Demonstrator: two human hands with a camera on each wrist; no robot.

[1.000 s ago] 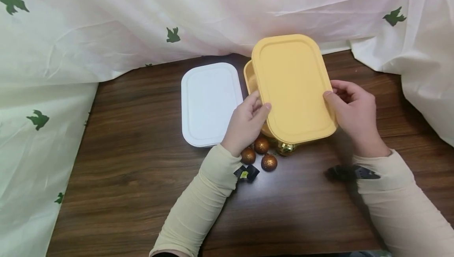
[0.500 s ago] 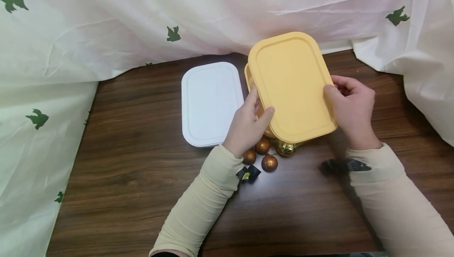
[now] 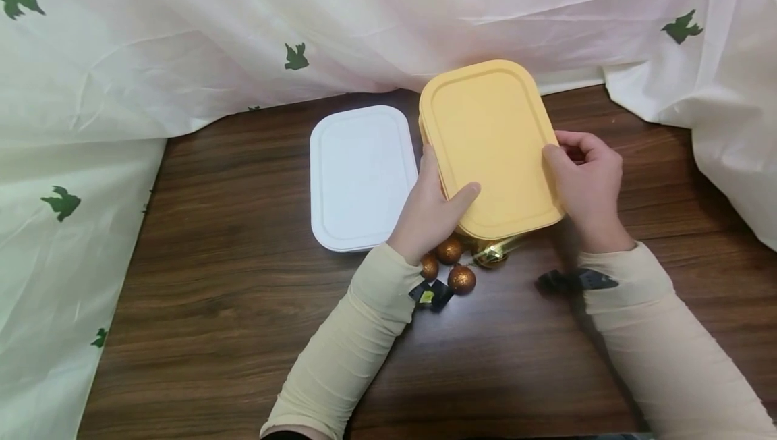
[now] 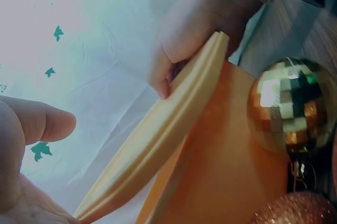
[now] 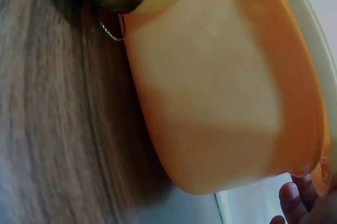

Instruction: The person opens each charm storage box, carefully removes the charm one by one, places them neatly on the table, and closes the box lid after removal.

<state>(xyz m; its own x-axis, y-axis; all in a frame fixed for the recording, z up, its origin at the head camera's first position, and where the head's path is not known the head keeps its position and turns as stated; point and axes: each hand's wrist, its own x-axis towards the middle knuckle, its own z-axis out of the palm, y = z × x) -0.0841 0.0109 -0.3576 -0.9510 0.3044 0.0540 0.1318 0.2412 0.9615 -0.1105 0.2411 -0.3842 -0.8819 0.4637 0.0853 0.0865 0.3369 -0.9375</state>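
Note:
A yellow lid [image 3: 494, 150] tilts over a yellow plastic box [image 5: 210, 103], with a gap between the two showing in the left wrist view. My right hand [image 3: 589, 183] pinches the lid's right edge, thumb on top and fingers beneath. On the other side, my left hand [image 3: 427, 210] lies along the lid's left edge with fingers fairly straight. Its thumb reaches over the lid, and in the left wrist view it stands off the surface. The lid hides the inside of the box. A gold mirrored ball ornament [image 4: 289, 105] lies against the box's near side.
Left of the yellow box stands a white lidded box [image 3: 364, 177]. Several glittery copper ball ornaments [image 3: 463, 279] lie on the dark wooden table [image 3: 231, 291] near my left wrist. A white curtain [image 3: 212, 42] with green bird prints hangs behind and at both sides.
The yellow lid has moved left and lower, now covering the box more fully. Both hands moved with it, the right one leftward. The white box and ornaments stayed put.

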